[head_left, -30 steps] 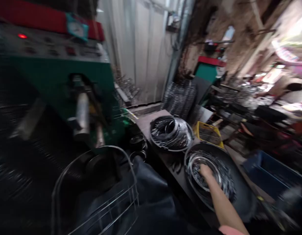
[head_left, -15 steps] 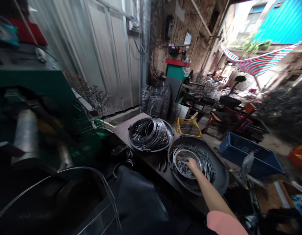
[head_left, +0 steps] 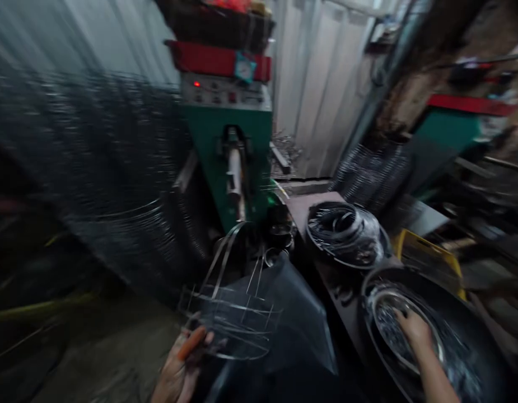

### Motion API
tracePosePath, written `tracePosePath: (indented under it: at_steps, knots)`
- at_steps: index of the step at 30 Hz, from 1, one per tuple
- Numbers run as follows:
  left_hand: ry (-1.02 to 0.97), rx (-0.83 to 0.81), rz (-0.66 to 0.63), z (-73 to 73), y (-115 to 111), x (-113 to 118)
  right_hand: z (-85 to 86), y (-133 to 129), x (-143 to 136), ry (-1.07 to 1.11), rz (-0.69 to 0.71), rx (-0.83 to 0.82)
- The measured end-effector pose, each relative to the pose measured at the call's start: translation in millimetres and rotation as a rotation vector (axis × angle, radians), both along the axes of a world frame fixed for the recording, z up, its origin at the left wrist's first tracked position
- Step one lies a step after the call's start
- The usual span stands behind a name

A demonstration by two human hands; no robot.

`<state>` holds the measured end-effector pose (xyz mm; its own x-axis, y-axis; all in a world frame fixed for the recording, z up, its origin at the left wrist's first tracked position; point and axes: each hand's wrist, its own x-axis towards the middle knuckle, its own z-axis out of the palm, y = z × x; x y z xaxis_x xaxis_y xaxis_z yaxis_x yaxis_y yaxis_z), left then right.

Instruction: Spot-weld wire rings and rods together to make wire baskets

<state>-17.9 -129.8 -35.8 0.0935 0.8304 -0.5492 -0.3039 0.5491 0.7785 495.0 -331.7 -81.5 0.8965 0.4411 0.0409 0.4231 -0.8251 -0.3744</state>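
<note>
At the lower left, my left hand (head_left: pixel 181 358) is closed on a wire basket (head_left: pixel 244 308) of thin metal rods, with an orange covering on one finger. The basket's tall bent wires reach up toward the green machine (head_left: pixel 252 145). My right hand (head_left: pixel 413 331) is down in a round metal bowl (head_left: pixel 439 344), its fingers closed together among small shiny metal pieces. Whatever lies between those fingertips is too small and blurred to make out. That bowl sits inside a wide dark pan (head_left: pixel 472 302) along with more bent wires.
A second pan (head_left: pixel 340 260) of coiled wire rings stands behind on the bench (head_left: pixel 309 201). A yellow crate (head_left: pixel 430 246) is to its right. Large stacks of wire grids (head_left: pixel 94 151) fill the left side. Dark sheeting (head_left: pixel 292 308) covers the area before me.
My view has swung left, bringing the machine to the middle and my left hand with the wire basket into sight. My right hand stays in the bowl.
</note>
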Motion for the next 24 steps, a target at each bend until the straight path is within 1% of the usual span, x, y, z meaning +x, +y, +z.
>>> tracePosePath:
  at_steps: [2,3,4,5,7,8,10,12,14,16,20,24]
  knots:
    - [-0.142,0.072,0.038,15.9,6.6,12.9,22.4,41.9,-8.1,0.086,0.130,0.162]
    - [-0.166,0.113,0.049,23.9,11.0,19.7,35.4,67.1,-20.3,0.163,0.216,0.257]
    - [-0.171,0.146,0.053,30.7,15.3,25.9,48.5,94.1,-37.4,0.233,0.307,0.338]
    - [-0.165,0.175,0.058,35.9,18.9,31.3,60.6,122.0,-58.5,0.290,0.408,0.386]
    - [-0.153,0.215,0.072,40.5,23.9,38.9,79.0,177.4,-106.6,0.400,0.581,0.480]
    - [-0.154,0.227,0.079,40.3,25.2,41.2,84.5,203.3,-130.8,0.479,0.643,0.503]
    - [-0.161,0.231,0.094,36.8,26.4,43.3,89.2,247.6,-174.6,0.668,0.756,0.518]
    - [-0.163,0.222,0.110,31.5,26.8,43.2,88.2,279.8,-208.5,0.815,0.828,0.533]
    - [-0.164,0.224,0.122,25.9,27.5,42.0,85.4,300.2,-231.2,0.903,0.879,0.547]
    - [-0.161,0.231,0.129,20.8,29.3,40.6,83.1,311.8,-244.1,0.960,0.912,0.543]
    - [-0.168,0.239,0.123,15.2,35.4,39.1,80.3,320.6,-252.9,1.072,0.900,0.512]
    - [-0.186,0.232,0.107,15.1,42.4,41.0,74.6,325.0,-254.7,1.161,0.867,0.555]
